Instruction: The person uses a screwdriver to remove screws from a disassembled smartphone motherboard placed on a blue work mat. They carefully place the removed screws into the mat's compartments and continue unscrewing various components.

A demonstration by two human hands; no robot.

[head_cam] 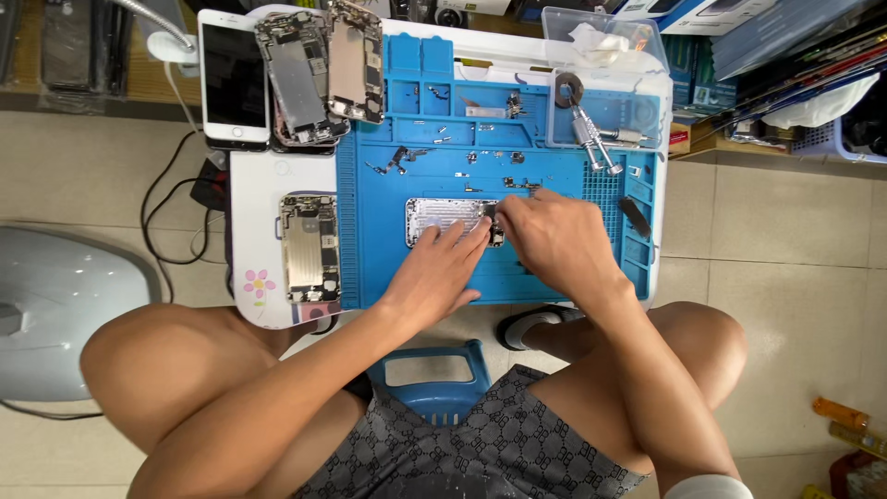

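An opened phone housing [443,218], silver inside, lies flat in the middle of the blue repair mat [554,176]. My left hand [442,268] rests on its near edge, fingers spread over the metal. Over the housing's right end, my right hand [552,242] has its fingertips pinched at a small dark part; whether a tool is in it is hidden. Tiny screws and small brackets [399,159] lie scattered on the mat beyond the housing.
Another opened phone [309,248] lies left of the mat on the small white table [254,185]. Two gutted phones [323,69] and a white phone [233,79] sit at the back left. Screwdrivers [591,139] lie at the mat's back right. A blue stool [434,383] stands between my knees.
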